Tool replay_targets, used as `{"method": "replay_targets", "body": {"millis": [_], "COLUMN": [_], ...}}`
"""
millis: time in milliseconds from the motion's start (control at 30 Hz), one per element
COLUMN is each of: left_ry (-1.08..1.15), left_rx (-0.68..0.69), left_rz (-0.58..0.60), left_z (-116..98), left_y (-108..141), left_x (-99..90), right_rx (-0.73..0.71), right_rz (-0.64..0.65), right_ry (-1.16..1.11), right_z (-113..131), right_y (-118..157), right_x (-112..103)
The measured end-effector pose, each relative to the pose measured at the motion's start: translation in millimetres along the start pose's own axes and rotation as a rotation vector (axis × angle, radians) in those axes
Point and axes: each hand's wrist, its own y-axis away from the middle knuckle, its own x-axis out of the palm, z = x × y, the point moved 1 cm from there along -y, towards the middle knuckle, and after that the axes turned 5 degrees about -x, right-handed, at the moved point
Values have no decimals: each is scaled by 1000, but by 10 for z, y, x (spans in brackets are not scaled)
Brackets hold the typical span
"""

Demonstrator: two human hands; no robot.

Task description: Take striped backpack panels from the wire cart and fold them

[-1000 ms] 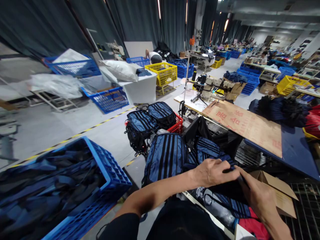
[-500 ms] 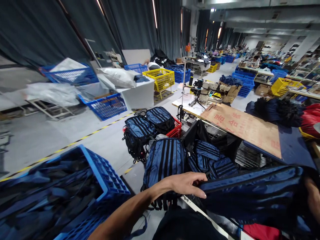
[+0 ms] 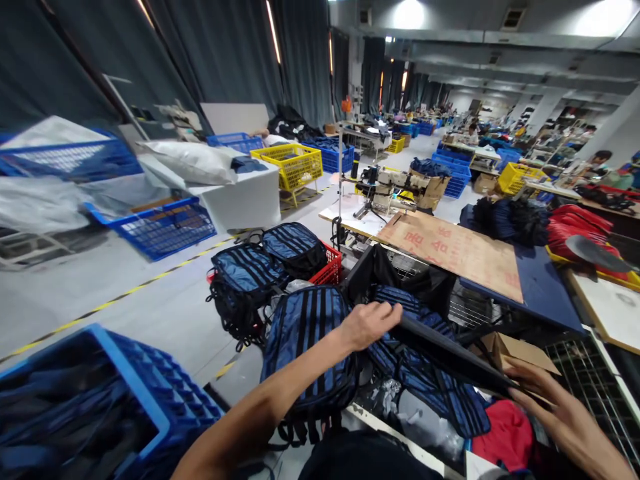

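Observation:
A dark fabric bag panel (image 3: 450, 353) stretches between my hands above an open-topped bin, seen nearly edge-on. My left hand (image 3: 373, 325) is closed around its left end. At its right end, my right hand (image 3: 555, 403) pinches it between thumb and long, fairly straight fingers. Blue bag pieces with black stripes (image 3: 465, 403) lie below the panel, partly hidden by it. Just left of them stands a blue striped backpack (image 3: 307, 347), partly covered by my left forearm. Red cloth (image 3: 503, 433) and clear plastic wrap (image 3: 430, 423) lie beneath my right hand.
Two more striped backpacks (image 3: 250, 267) sit on a red crate (image 3: 330, 265). A blue crate (image 3: 165, 380) of dark fabric stands at lower left. Ahead are a sewing machine (image 3: 393, 187) and a brown board (image 3: 450, 250) on a table. A cardboard box (image 3: 520, 353) sits near my right hand.
The panel has swung from showing its broad blue face to nearly edge-on, uncovering the striped pieces and red cloth. My right hand has come further into view; the view has turned right.

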Motion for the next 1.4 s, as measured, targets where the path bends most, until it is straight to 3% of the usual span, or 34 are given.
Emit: {"method": "replay_targets", "body": {"millis": [67,133,233,333,433,500,600,667,733,833,900,967,1067,1167,1267,1333,1400], "left_ry": [21,95,270,634,1209,1547,1804,1794,1647,1177,839,652,585,487,353,299,244], "left_rx": [142,218,145,-106,-325,-394,-463,-537,-641,-799,-827,-805,-712,-631,-719,-794,-868], "left_rz": [-62,-110,-83,110,547,800,893,843,683,269,31,-132,-310,-397,-410,-387,-327], "left_z": [-349,-603,-632,-318,-26,23,-47,-70,8,310,547,743,930,1077,1366,1657,1959], "left_y": [-138,-271,-428,-508,-416,-250,15,117,128,58,34,55,128,164,184,262,433], "left_x": [-100,-199,-339,-429,-424,-400,-359,-322,-271,-203,-209,-297,-622,-1063,-1315,-1266,-1049], "right_rx": [-80,-171,-198,-123,21,120,201,199,167,106,97,132,206,208,170,146,126], "right_rz": [114,101,12,-36,-118,-201,-260,-249,-204,-70,-12,-33,-120,-149,-114,-64,18], "right_ry": [-40,-20,2,-19,-1,36,54,58,68,77,63,20,-71,-166,-279,-388,-505], "right_z": [197,356,461,427,333,280,262,304,392,595,753,899,1075,1230,1393,1485,1534], "right_y": [47,78,106,133,122,71,-44,-115,-170,-247,-328,-453,-689,-918,-1160,-1358,-1562], "right_x": [368,752,1065,931,561,329,135,123,201,451,650,824,1009,1165,1457,1818,2325]}}
